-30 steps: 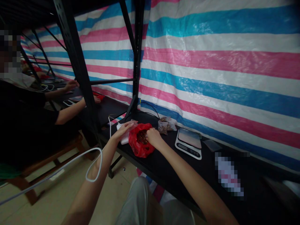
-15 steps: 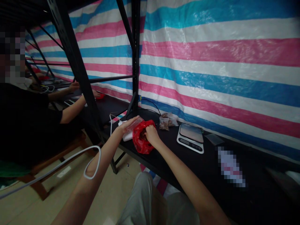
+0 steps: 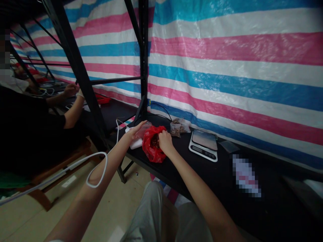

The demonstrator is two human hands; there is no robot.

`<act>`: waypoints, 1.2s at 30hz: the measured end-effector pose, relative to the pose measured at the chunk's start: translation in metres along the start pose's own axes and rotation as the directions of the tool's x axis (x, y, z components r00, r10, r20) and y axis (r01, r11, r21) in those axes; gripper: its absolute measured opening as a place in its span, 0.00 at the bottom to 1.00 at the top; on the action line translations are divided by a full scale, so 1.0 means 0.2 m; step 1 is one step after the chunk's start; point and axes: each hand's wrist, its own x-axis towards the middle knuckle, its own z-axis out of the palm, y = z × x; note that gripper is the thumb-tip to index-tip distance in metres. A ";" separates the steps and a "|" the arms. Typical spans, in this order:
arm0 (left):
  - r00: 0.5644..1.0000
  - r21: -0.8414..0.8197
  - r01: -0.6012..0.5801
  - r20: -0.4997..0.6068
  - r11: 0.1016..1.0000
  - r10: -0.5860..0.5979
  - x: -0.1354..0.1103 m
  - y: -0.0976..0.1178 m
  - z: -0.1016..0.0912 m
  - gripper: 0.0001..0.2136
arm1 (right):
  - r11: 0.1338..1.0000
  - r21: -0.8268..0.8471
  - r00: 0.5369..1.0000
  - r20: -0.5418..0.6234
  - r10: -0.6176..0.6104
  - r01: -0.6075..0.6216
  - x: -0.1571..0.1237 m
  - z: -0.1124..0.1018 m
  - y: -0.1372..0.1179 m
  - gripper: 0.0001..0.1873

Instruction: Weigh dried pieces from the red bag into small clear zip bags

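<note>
A red plastic bag (image 3: 151, 148) with dark brown bits inside lies on the black tabletop (image 3: 207, 174). My right hand (image 3: 164, 140) reaches into its open mouth, fingers curled among the contents. My left hand (image 3: 135, 130) is just left of the bag and holds a small clear plastic bag (image 3: 143, 129) between thumb and fingers, above a white block (image 3: 135, 143). A white cable loops (image 3: 97, 169) across my left forearm.
A small digital scale (image 3: 204, 144) stands right of the red bag. Filled clear bags (image 3: 178, 127) lie by the striped tarp wall (image 3: 227, 67). Black rack posts (image 3: 143, 60) rise behind. A person in black (image 3: 30, 121) sits at the left on a wooden bench.
The view has shifted slightly. My left hand has lifted the clear bag a little toward the red bag; my right hand stays in the red bag. The neighbour's arm has moved up.
</note>
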 end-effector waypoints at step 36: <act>0.758 0.358 -0.614 0.517 0.704 0.398 -0.37 0.08 0.51 0.23 | 0.434 0.901 0.918 0.177 -0.355 -0.006 -0.05 0.05 0.41 0.22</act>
